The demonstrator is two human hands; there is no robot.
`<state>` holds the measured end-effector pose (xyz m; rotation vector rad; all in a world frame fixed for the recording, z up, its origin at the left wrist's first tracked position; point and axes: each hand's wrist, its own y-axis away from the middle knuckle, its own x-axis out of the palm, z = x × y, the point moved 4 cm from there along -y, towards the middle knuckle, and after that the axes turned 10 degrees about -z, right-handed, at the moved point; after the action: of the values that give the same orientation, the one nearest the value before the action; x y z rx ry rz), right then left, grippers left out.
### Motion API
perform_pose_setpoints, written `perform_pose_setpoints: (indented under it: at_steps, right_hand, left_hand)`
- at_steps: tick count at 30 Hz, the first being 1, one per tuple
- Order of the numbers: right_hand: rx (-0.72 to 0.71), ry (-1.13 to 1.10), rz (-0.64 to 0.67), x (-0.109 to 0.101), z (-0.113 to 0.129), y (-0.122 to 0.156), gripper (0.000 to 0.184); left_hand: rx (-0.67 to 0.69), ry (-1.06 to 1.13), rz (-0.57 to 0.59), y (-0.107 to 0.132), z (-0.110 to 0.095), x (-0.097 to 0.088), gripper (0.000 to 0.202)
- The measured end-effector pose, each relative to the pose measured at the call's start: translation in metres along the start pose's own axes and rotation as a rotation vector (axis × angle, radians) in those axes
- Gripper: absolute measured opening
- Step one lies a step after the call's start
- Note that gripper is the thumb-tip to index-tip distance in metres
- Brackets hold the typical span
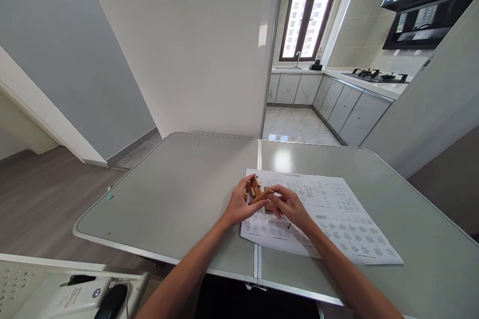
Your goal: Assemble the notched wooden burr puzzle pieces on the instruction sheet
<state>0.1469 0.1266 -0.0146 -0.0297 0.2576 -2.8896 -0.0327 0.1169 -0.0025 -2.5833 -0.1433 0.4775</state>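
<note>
My left hand (238,204) is closed around a notched wooden puzzle piece (255,187), with its thumb stretched toward a slim wooden bar (261,196). The fingers of my right hand (288,205) pinch the right end of that bar. Another small wooden block (268,206) shows just under the bar, partly covered by my right fingers. Whether these wooden parts are joined cannot be made out. Beneath both hands lies a large white instruction sheet (337,219) printed with rows of small line drawings.
The grey folding table (168,199) has a metal seam down its middle. Small bits, one of them a teal piece (110,197), lie near its left edge. A white bin (22,279) at lower left holds a white box and black items. Behind stands a white wall (209,50).
</note>
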Motion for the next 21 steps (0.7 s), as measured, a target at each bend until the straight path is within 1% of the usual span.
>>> perform_pose_setpoints:
  at_steps: [6, 11, 21]
  right_hand:
    - [-0.011, 0.006, 0.005, 0.0003, 0.0002, 0.0005, 0.034]
    - [-0.019, 0.028, 0.016, -0.0004, 0.0004, 0.0007, 0.036]
    - [-0.016, 0.006, 0.025, -0.0013, 0.0027, 0.0030, 0.033]
  left_hand:
    - [0.032, -0.003, 0.011, -0.0003, -0.0026, -0.0003, 0.068]
    - [0.048, -0.001, 0.025, -0.0009, -0.0038, -0.0001, 0.066]
    - [0.067, 0.012, 0.036, 0.0006, -0.0020, 0.0011, 0.063]
